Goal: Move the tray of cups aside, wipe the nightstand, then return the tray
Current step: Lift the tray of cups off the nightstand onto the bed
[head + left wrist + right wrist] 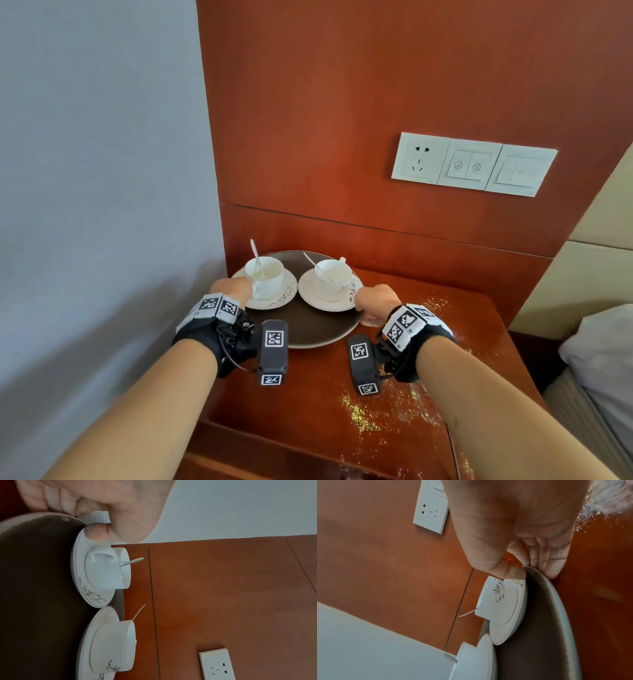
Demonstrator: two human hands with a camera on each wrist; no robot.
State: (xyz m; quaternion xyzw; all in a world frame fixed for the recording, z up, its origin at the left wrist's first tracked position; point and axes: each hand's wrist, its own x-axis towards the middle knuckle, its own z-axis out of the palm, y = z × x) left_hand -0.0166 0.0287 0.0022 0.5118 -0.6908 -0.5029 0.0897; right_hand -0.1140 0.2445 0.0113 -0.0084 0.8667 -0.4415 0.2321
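tray [308,329]: dark, round, far-left on nightstand [342,411], two cups on saucers, spoons inside. left hand [233,287], right hand [376,301] pinch opposite rims, thumbs on top. lift level, slow; cups may slide. yellow grit [363,414] near-right, possibly crumbs.

My left hand [233,287] hides tray [305,329] left rim in head view; fingertips out of sight under rim. My right hand [375,297] covers right rim, fingers tucked below. Wrist cameras block tray near edge. Left wrist view: tray cut off at left edge, right saucer [96,646] cut at bottom. Right wrist view: left cup [471,661] cut at bottom. Switch symbols [467,166] too small to read. Bedding [596,346] cut at right edge
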